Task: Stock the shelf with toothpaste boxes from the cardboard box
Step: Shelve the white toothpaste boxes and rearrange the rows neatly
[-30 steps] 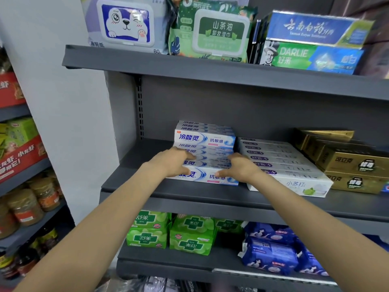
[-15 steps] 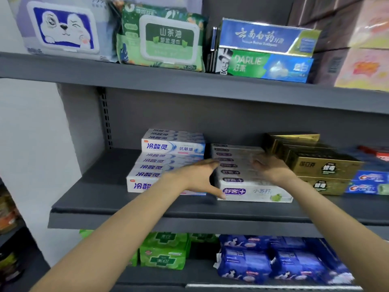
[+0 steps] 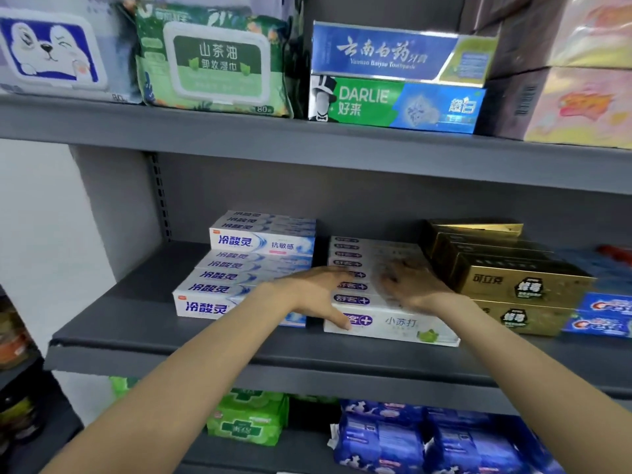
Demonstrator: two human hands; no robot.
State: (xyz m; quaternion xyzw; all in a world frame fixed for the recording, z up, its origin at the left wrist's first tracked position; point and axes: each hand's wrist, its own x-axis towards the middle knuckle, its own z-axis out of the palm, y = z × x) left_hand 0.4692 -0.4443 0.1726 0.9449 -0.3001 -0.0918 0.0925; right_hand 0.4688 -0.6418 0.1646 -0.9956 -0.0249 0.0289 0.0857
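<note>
Toothpaste boxes with purple labels [image 3: 383,289] lie in a stepped stack on the grey middle shelf [image 3: 178,316], and everything else is placed from that stack. Just to its left, with a narrow gap between, sits the blue-and-white stack [image 3: 253,268]; to its right, close against it, the gold boxes [image 3: 513,275]. Above, on the upper shelf, stand wet-wipe packs [image 3: 215,63] and two more toothpaste cartons [image 3: 396,77].

The left hand [image 3: 318,292] rests on the stack's left end, fingers straight across the top and thumb down on the front box's face, holding nothing. The right hand [image 3: 413,285] lies over the stack's right part; it is blurred, and whether its fingers are flat or curled cannot be told.

These cartons look light, stiff thin card with a glossy skin, so they should slide easily over one another and dent at the corners if squeezed. The sound hold is probably at the two short ends, pressing inward. The cardboard box is not in view.
</note>
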